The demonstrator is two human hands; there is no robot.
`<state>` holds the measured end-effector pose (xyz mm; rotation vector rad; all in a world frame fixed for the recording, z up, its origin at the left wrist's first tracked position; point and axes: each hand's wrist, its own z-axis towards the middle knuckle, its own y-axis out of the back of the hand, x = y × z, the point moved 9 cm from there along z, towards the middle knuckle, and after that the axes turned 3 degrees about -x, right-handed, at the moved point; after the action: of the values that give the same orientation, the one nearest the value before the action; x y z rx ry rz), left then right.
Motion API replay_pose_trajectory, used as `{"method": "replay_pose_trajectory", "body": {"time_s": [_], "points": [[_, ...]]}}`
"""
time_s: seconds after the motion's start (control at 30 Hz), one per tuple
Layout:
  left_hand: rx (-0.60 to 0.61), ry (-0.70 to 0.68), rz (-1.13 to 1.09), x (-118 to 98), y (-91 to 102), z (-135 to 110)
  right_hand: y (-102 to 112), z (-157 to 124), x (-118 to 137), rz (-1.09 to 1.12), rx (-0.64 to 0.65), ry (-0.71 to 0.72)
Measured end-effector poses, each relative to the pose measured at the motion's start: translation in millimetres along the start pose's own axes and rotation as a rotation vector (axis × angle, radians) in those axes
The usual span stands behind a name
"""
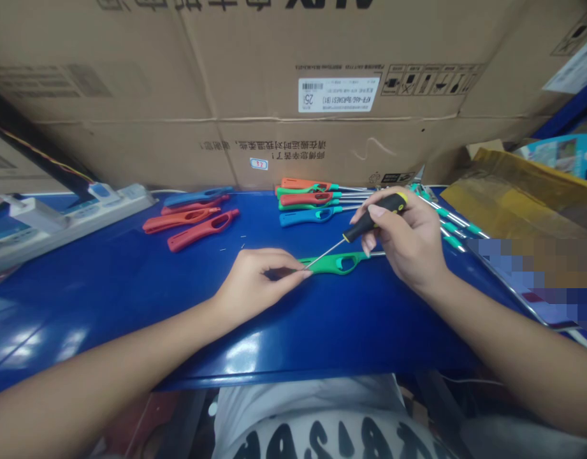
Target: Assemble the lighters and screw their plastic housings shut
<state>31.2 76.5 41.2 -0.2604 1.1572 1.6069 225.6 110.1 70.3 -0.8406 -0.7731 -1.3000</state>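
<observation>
Apparently snug right grip (pixel 412 239) around screwdriver (pixel 359 227)

On the counter (pixel 360 325), a lighter (pixel 326 264) lies between the left hand (pixel 257 277), at its handle end, and the right hand (pixel 408 239), whose screwdriver (pixel 362 226) slants down leftward to that same end. Behind it sits a cluster of lighters (pixel 305 199); to their left lie loose handles (pixel 171 221), small pins (pixel 243 245) just before them, and farther left a power strip (pixel 83 222). Rods (pixel 473 229) lie right of the cluster, beside a parcel (pixel 494 191), with cardboard (pixel 255 76) standing behind everything.
</observation>
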Motion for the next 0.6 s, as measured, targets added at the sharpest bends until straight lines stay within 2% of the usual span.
{"method": "replay_pose_trajectory", "body": {"time_s": [0.13, 0.3, 0.5, 0.6], "points": [[0.040, 0.061, 0.004, 4, -5.5, -2, -13, 0, 20, -0.112, 0.092, 0.099], [0.065, 0.159, -0.012, 10, -10.3, -5, -38, -1, 37, -0.251, 0.199, 0.104], [0.027, 0.251, -0.090, 16, -10.8, -7, -54, 0, 51, -0.264, 0.125, 0.167], [-0.006, 0.297, -0.116, 19, -8.2, -8, -62, 2, 53, -0.281, 0.140, 0.191]]}}
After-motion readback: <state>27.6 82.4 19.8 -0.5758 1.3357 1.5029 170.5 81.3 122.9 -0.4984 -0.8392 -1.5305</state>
